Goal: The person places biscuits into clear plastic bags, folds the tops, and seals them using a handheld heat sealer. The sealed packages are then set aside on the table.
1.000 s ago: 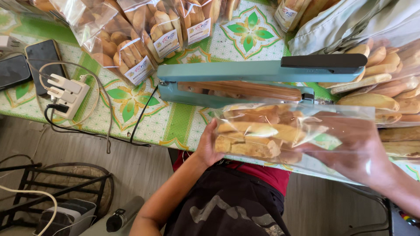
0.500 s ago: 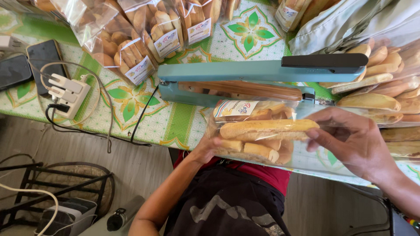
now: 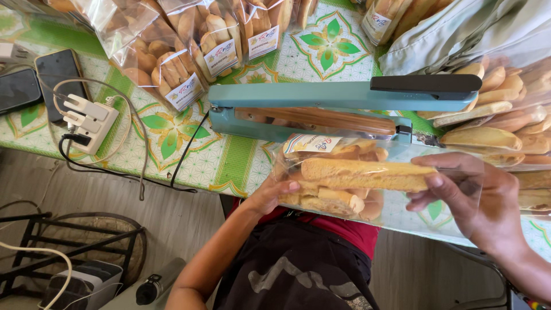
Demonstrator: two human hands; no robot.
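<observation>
I hold a clear plastic bag of long golden biscuits [image 3: 350, 175] just in front of a teal heat sealer [image 3: 344, 95] whose arm is raised. My left hand [image 3: 270, 195] grips the bag's closed end, where a paper label shows at the top. My right hand [image 3: 476, 201] pinches the bag's open, empty plastic end. The bag lies roughly level, over the table's near edge.
Sealed bags of biscuits [image 3: 189, 51] lie at the back of the green patterned tablecloth [image 3: 172, 143]. Loose biscuits [image 3: 499, 120] are piled at right. Two phones [image 3: 34, 80] and a white power strip [image 3: 86, 123] with cables sit at left. Grey cloth [image 3: 459, 34] lies at the back right.
The bag has been turned and shifted slightly left, toward the sealer; my right hand slid from over the bag's side to its open end.
</observation>
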